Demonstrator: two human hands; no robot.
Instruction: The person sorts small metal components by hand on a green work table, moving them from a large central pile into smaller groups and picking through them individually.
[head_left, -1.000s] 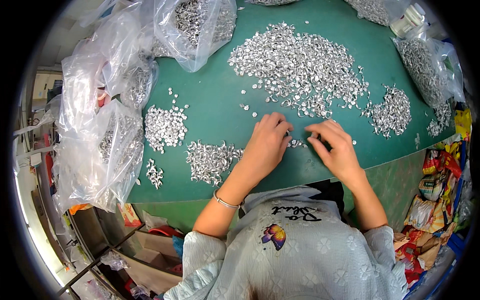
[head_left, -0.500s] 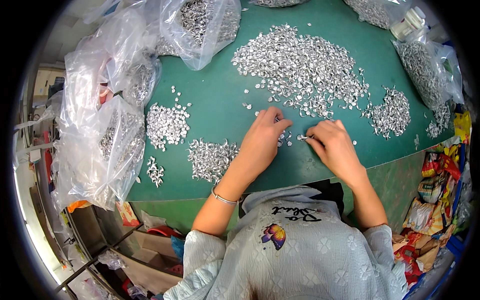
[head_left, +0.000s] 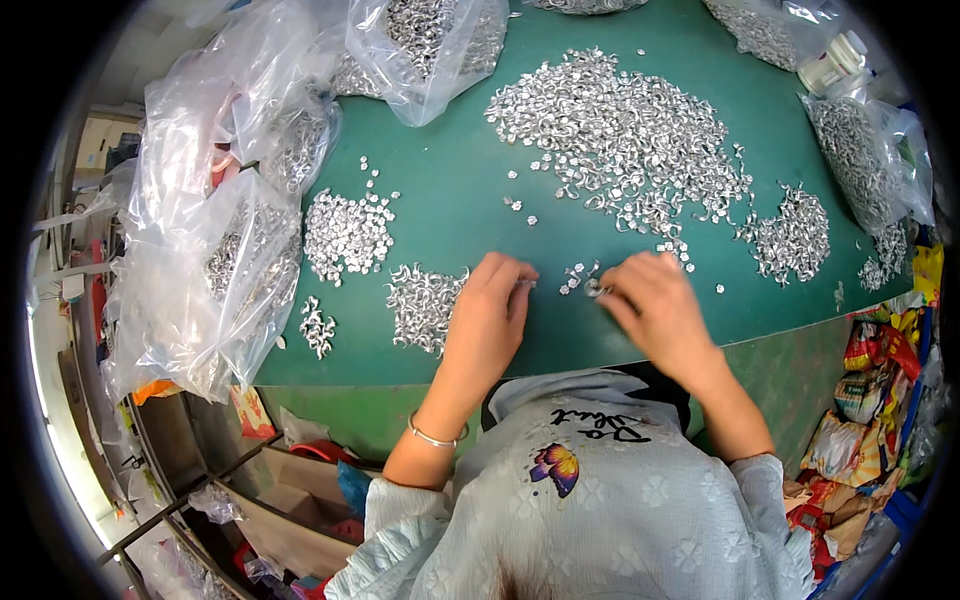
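Note:
My left hand (head_left: pixel 488 312) is closed beside a small pile of curved silver metal pieces (head_left: pixel 420 305). A bit of silver shows at its fingertips, too small to make out. Across a short gap, my right hand (head_left: pixel 655 308) pinches a small curved silver metal piece (head_left: pixel 594 288) between thumb and fingers. A few loose silver pieces (head_left: pixel 572 278) lie between the hands. Beyond them spreads a large heap of mixed silver pieces (head_left: pixel 620 140). Small flower-shaped silver pieces (head_left: pixel 348 235) form a pile at the left, with a little cluster of curved pieces (head_left: pixel 317 328) nearer me.
The green table (head_left: pixel 450 185) has a curved near edge. Clear plastic bags of metal pieces (head_left: pixel 215 260) crowd its left side, and another bag (head_left: pixel 860 160) stands at the right beside a white bottle (head_left: pixel 835 62). A smaller heap (head_left: pixel 792 235) lies right of the large one.
My left hand has drawn back to the left, away from my right hand, and its fingers have closed in. My right hand stays near its place, still pinching. The whole view has shifted slightly.

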